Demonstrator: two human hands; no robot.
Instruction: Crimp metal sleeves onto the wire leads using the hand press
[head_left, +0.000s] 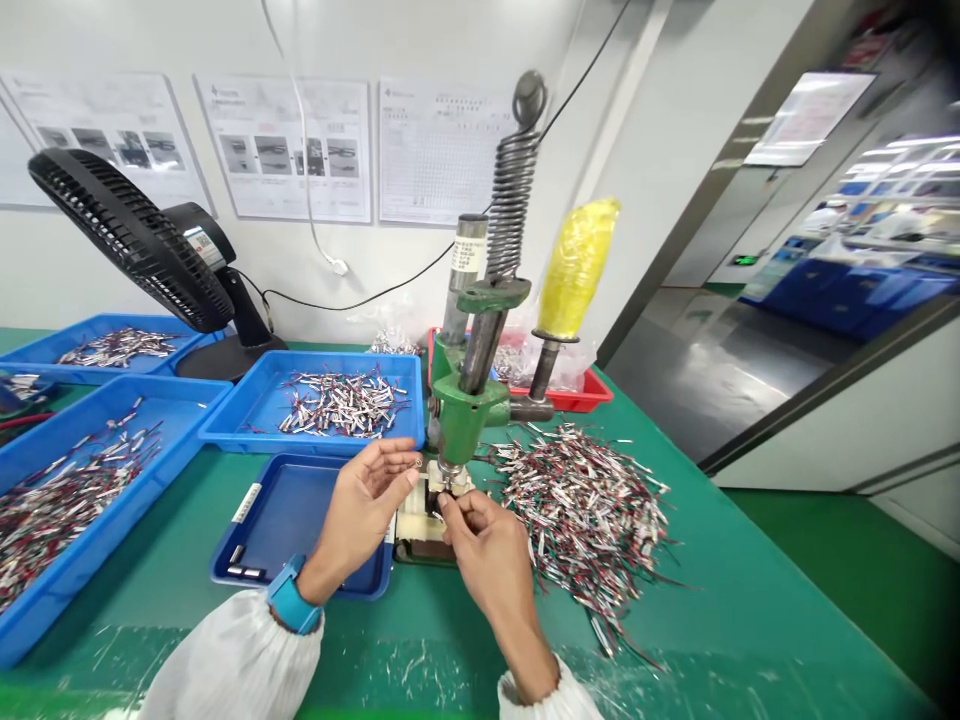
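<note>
A green hand press (471, 410) with a coil spring (514, 205) and a yellow-wrapped lever handle (577, 270) stands before me. My left hand (364, 505), a blue band at its wrist, is left of the press head. Its thumb and fingertips close on a small shiny metal piece (418, 463). My right hand (487, 545) pinches at the pale fixture (412, 522) right under the press ram. What its fingertips hold is too small and hidden to name. Beside that hand lies a large pile of small silvery parts with red and black wires (585, 510).
A shallow dark blue tray (289, 500) with a few metal cylinders lies left of the press. Blue bins (225, 425) of wired parts stand farther left and behind. A red tray (592, 400) sits behind the press, and a black fan (131, 230) leans over the back left.
</note>
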